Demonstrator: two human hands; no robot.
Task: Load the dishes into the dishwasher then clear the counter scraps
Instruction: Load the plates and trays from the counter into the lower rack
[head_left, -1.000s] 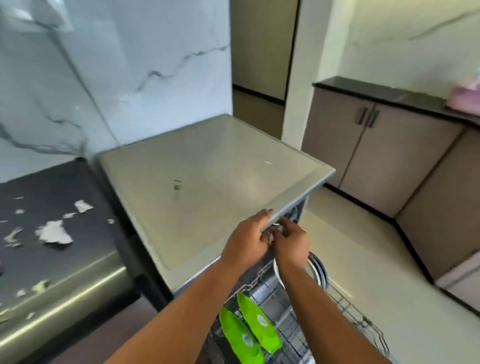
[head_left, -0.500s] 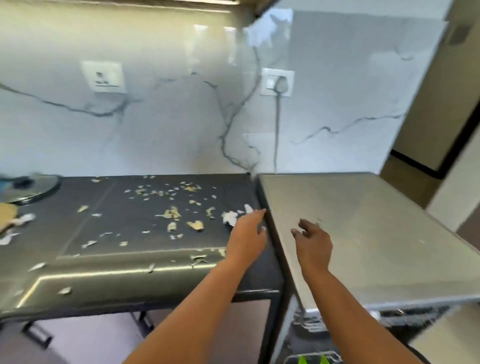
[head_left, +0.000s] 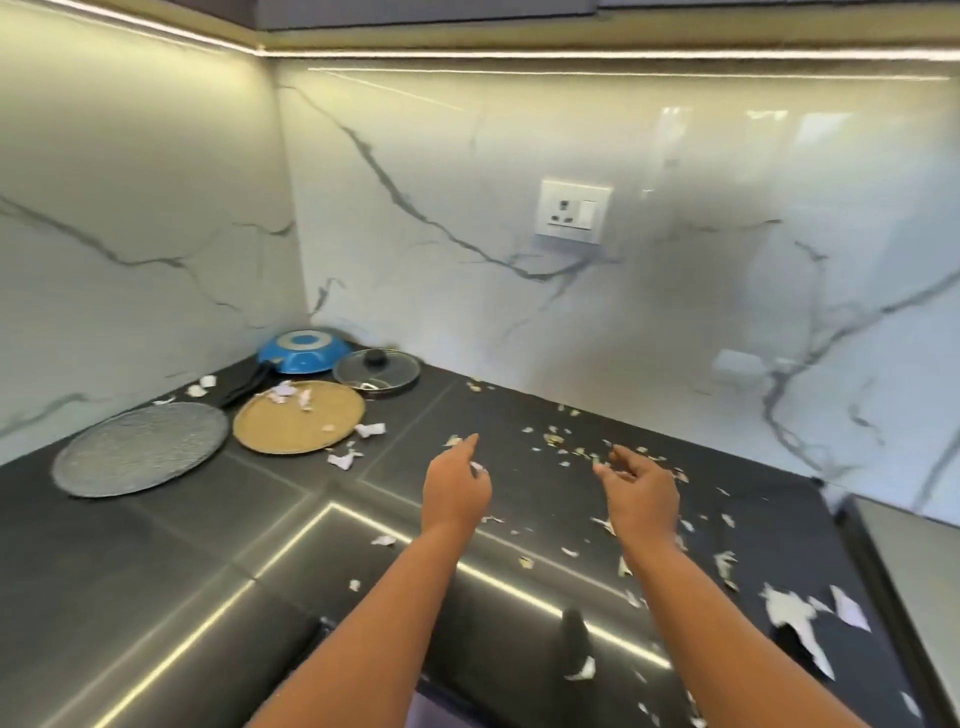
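Note:
Pale paper-like and peel scraps (head_left: 566, 449) lie scattered over the dark counter (head_left: 166, 561), thickest toward the back right, with larger white pieces (head_left: 792, 610) near the right edge. My left hand (head_left: 454, 491) hovers above the counter's middle, fingers extended and holding nothing. My right hand (head_left: 641, 491) hovers beside it over the scraps, fingers loosely curled and empty. A grey textured plate (head_left: 140, 447), a tan round tray (head_left: 298, 423) with a few scraps on it, a glass lid (head_left: 376, 371) and an upturned blue pan (head_left: 304, 351) stand in the back left corner.
Marble walls meet at the corner behind the pan, with a wall socket (head_left: 574, 210) above the counter. The grey dishwasher top (head_left: 919, 566) shows at the far right edge. Light strips reflect on the counter's front.
My view has swung left from the dishwasher to the counter corner. Both hands left the dishwasher rack and now hover over the scraps.

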